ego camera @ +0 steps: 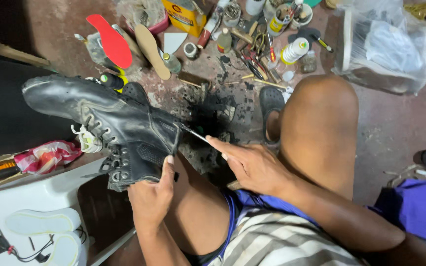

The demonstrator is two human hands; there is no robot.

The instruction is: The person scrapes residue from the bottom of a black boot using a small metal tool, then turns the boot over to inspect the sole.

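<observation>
Hands at work on a black lace-up boot (109,123), seen from above by the person wearing the camera, who sits with bare knees raised. The left hand (150,197) is clamped on the boot's open ankle end, thumb pressed against the outer side and fingers wrapped underneath, out of sight. From that grip the boot stretches away up and to the left, toe pointing far left, laces facing the viewer. The right hand (252,165) sits just to the right of the left hand, fingers closed together around a thin metal tool (193,132), index finger stretched along its shaft. The tool's tip meets the boot's heel edge just above the left thumb.

Beyond the tool tip, the floor (395,128) is stained black and strewn with dark scraps. Further away from the hands lie a red insole (109,39), a tan insole (153,49), a yellow can (183,16), a spool of white thread (294,49) and scattered small tools. A clear plastic bag (390,44) sits to the far right of these. Left of and below the gripping hand, a white surface (6,207) carries two pale soles (43,221).
</observation>
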